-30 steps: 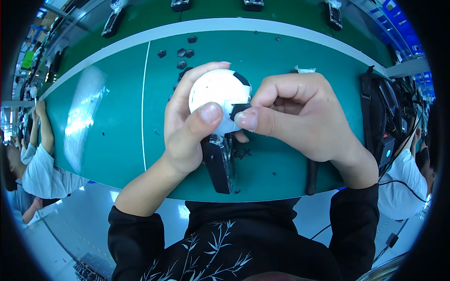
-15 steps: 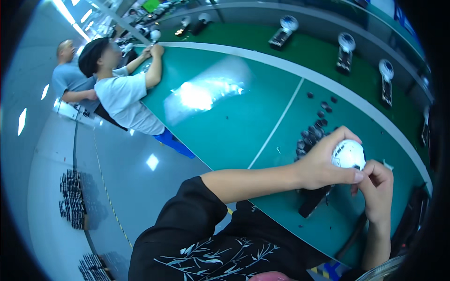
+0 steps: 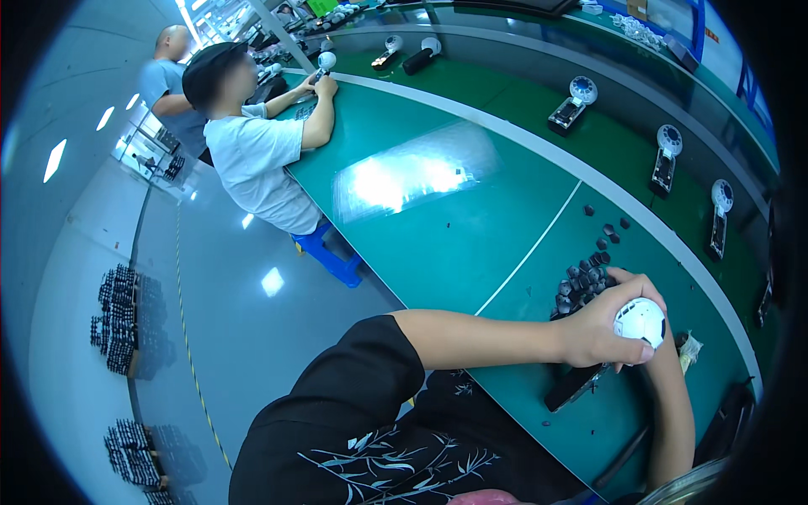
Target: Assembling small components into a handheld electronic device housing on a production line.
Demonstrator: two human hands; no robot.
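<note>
Pile of small black parts (image 3: 582, 283) just beyond the fingers; seated co-worker (image 3: 252, 143) far left; green workbench (image 3: 438, 244).

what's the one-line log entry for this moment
left hand: grips round white part | right hand: behind part, grip unclear | small black pieces: piled beside left hand | green table: beneath

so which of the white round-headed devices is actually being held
The white round-headed device gripped in the left hand. The others, like this one, lie unattended on the darker strip beyond.
</note>
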